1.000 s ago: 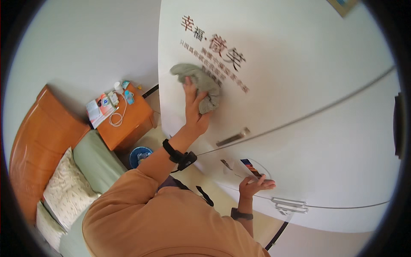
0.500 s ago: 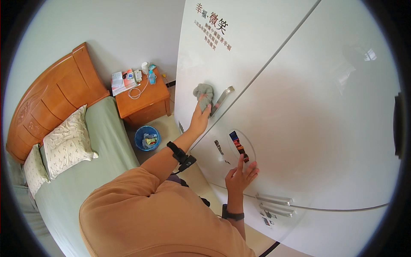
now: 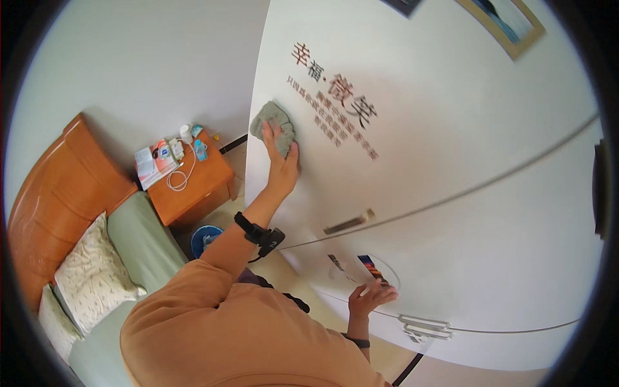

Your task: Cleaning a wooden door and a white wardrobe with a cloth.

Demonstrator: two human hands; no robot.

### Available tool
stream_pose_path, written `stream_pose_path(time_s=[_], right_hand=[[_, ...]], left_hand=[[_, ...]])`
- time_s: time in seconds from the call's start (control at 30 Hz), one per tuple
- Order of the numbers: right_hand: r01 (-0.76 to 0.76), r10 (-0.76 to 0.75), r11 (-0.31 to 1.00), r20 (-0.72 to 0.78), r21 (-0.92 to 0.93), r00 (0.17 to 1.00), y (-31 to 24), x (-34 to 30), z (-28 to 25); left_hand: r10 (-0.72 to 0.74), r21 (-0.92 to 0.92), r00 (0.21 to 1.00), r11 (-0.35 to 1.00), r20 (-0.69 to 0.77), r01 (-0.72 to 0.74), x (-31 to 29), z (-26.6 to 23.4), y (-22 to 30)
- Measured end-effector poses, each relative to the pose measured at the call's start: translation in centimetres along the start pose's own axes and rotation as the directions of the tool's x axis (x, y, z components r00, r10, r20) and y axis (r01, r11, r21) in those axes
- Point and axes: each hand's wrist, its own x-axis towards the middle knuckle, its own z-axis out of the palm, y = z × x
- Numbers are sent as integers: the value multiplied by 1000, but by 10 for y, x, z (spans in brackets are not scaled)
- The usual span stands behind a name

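Observation:
My left hand [image 3: 281, 166] presses a folded grey-green cloth [image 3: 273, 122] against the glossy white wardrobe door [image 3: 445, 129], near the door's left edge. Its fingers lie over the cloth, beside printed dark and red lettering [image 3: 342, 93]. Lower down, my right hand [image 3: 367, 298] rests with fingers stretched out, holding nothing, on or close to a neighbouring white door panel. Just above those fingers is a multicoloured sticker strip [image 3: 373, 269] inside a faint round outline. A metal handle [image 3: 349, 222] sits between the two hands.
Two more metal handles [image 3: 425, 326] lie right of my right hand. A framed picture [image 3: 506, 26] is at the upper right. On the left stand a wooden nightstand [image 3: 193, 187] with papers and a white cable, a blue bin [image 3: 205, 240] and a bed with pillows [image 3: 97, 267].
My left hand and the cloth have gone from beside the handle to a higher spot near the door's left edge. The view has shifted, showing more of the upper door.

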Motion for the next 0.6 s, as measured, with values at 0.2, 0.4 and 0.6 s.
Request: stream_pose_path(time_s=[0.2, 0.4, 0.6], right_hand=[[-92, 93, 991, 8, -93, 996, -18, 7, 7], [-105, 112, 990, 73, -94, 991, -25, 13, -7], [-88, 88, 996, 107, -9, 990, -16, -2, -12]], left_hand=[[251, 113, 968, 962, -1, -249, 48, -26, -1], [403, 192, 911, 891, 86, -412, 58, -38, -25], [-60, 16, 994, 998, -86, 61, 23, -63, -76]])
